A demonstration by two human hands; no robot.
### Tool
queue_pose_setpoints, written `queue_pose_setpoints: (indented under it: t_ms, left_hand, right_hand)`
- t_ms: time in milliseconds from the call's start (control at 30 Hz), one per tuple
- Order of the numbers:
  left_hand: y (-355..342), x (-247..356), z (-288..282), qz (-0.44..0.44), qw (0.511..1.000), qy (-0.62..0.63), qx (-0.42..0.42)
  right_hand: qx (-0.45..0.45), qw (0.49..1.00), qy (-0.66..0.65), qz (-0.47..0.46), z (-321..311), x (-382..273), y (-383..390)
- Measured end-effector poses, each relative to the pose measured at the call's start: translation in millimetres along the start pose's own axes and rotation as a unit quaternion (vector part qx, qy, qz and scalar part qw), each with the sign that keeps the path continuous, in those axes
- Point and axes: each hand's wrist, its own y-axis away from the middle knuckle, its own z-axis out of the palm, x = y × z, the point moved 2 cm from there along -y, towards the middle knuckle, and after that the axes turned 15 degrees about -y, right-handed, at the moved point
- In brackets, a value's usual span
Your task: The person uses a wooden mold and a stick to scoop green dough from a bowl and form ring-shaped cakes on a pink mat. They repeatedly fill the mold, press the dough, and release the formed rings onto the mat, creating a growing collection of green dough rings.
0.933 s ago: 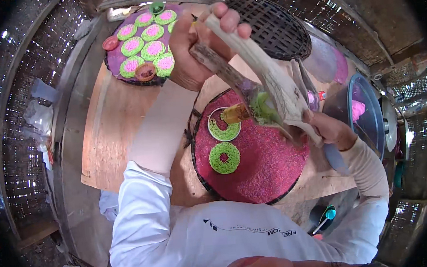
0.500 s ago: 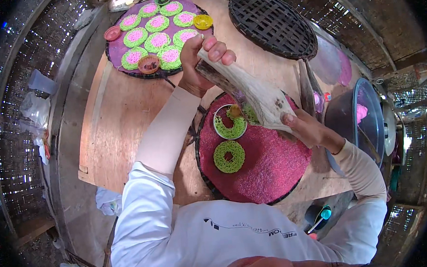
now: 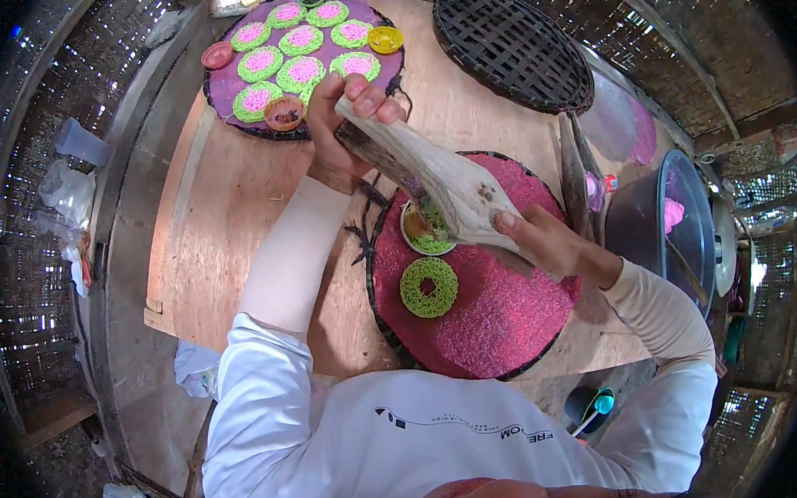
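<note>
My left hand [image 3: 347, 124] grips the upper end of a long two-piece wooden tool [image 3: 453, 177], pale on top and darker beneath. My right hand [image 3: 549, 244] is closed round its lower end. The tool slants over a round tray of pink granular material [image 3: 503, 325]. Directly under its middle, partly hidden, is a white-rimmed ring mould [image 3: 430, 241] with green strands in it and something brownish above them. A lacy green ring [image 3: 428, 287] lies on the pink material just in front of the mould.
Behind, left, a round tray [image 3: 233, 81] holds several pink-and-green rounds and small coloured bowls. A dark woven tray [image 3: 514, 50] lies at back right. Wooden sticks [image 3: 572, 170] and a large blue tub [image 3: 652, 224] stand right. The plywood table [image 3: 206, 242] is bordered by woven walls.
Both hands and the wooden tool have moved leftward, my left hand also down toward me, so the far tray and its yellow bowl show more. The grip on the tool continues.
</note>
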Motion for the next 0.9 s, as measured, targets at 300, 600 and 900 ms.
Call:
queue_pose_setpoints:
  t_ms: [300,600,900]
  left_hand:
    - [2,-18,8,-0.064,0.994,0.019,-0.086]
    - [27,-27,75,-0.082,0.783,-0.587,-0.189]
    - [81,49,66,0.113,0.655,-0.721,0.197]
  right_hand:
    - [0.057,0.997,0.038,0.031,-26,27,29]
    - [0.02,0.972,-0.109,-0.207,-4,0,38]
    - [0.252,0.869,0.24,-0.352,43,49,-55]
